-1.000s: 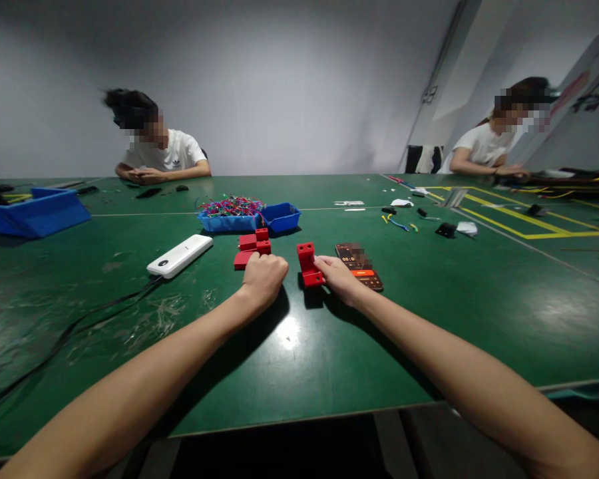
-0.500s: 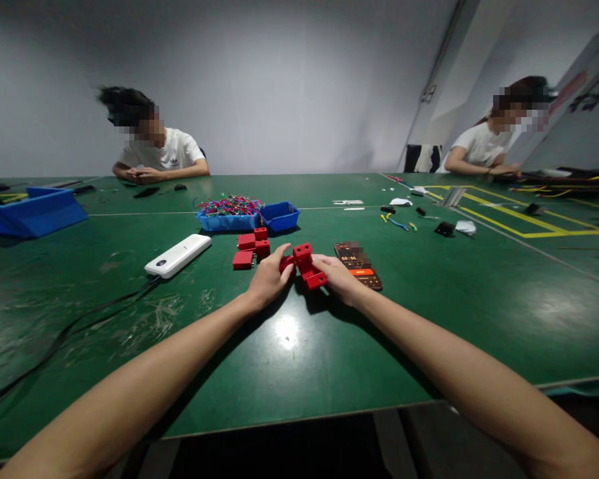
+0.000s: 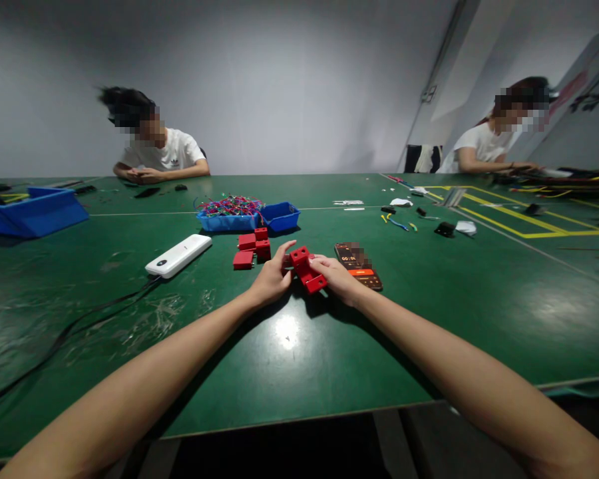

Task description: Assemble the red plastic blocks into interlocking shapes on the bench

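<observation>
A red plastic block (image 3: 305, 267) with holes sits tilted just above the green table (image 3: 289, 359), held between both hands. My right hand (image 3: 335, 276) grips its right side. My left hand (image 3: 272, 278) is closed against its left side, where a smaller red piece seems pressed, though that piece is mostly hidden. A few more red blocks (image 3: 252, 249) lie just left of my left hand.
A phone (image 3: 358, 264) with a timer screen lies right of my hands. A white power bank (image 3: 178, 255) with a black cable lies left. Blue trays (image 3: 248, 217) hold coloured wires behind. Two other people sit at the far side.
My left hand left the pile of red blocks and moved right to the block in my right hand. That block has tipped and shifted slightly left.
</observation>
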Demonstrator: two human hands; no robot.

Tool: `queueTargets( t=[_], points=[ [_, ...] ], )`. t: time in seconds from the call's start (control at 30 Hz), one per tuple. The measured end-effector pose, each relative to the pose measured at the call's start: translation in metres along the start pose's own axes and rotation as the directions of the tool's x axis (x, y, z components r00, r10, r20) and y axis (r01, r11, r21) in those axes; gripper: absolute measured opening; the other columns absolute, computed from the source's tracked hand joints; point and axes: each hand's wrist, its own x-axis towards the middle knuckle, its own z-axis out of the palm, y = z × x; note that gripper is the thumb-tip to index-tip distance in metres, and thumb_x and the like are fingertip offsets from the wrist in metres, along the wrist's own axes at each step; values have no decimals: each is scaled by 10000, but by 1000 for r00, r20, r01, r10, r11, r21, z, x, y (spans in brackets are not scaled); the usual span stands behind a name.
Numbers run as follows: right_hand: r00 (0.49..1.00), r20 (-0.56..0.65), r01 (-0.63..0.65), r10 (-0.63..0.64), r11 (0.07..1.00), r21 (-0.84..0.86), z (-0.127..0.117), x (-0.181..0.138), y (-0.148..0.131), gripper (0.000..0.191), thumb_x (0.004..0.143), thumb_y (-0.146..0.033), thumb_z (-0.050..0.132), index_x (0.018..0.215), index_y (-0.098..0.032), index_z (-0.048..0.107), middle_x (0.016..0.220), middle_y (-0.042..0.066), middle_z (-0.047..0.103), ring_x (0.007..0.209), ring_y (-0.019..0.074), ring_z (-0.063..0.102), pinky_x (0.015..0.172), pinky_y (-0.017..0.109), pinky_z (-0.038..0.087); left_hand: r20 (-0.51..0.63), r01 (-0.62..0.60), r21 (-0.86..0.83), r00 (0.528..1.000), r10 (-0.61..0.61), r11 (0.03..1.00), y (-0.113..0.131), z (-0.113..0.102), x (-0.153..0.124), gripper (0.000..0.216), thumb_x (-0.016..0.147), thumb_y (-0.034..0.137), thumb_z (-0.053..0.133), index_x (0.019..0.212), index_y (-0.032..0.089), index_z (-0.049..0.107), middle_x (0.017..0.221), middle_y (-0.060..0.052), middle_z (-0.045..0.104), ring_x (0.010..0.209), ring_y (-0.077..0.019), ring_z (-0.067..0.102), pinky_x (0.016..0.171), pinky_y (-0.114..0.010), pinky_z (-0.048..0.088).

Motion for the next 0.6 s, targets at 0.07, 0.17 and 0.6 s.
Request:
queueTargets(
  t=[0.07,0.17,0.6],
  points=[
    [1000,-7,13,-13,1000,-15,0,1,1,338,676,-497,729,686,-159,725,1045,60,620,805,152,552,723,274,433,20,-15,-17,1000,15,1000,1,0,0,692,786,87,518,1433,186,296,1206,-127,659,1116,-222,649,992,-422,507],
    [1000,-10,29,-30,998,-53,-1,2,2,359,694,-520,704,697,-162,724,990,59,630,823,165,548,735,284,432,76,-61,-35,995,64,997,5,-1,-2,772,766,99,542,1465,184,225,1242,-137,632,1118,-235,647,980,-417,517],
    [996,-75,34,-39,998,-57,1,1,1,360,652,-517,720,693,-160,707,889,40,640,762,158,553,694,278,429,188,-223,244,966,179,944,21,-3,-9,1139,670,195,701,1518,203,-60,1515,-210,308,1427,-333,307,1158,-546,281]
  ],
)
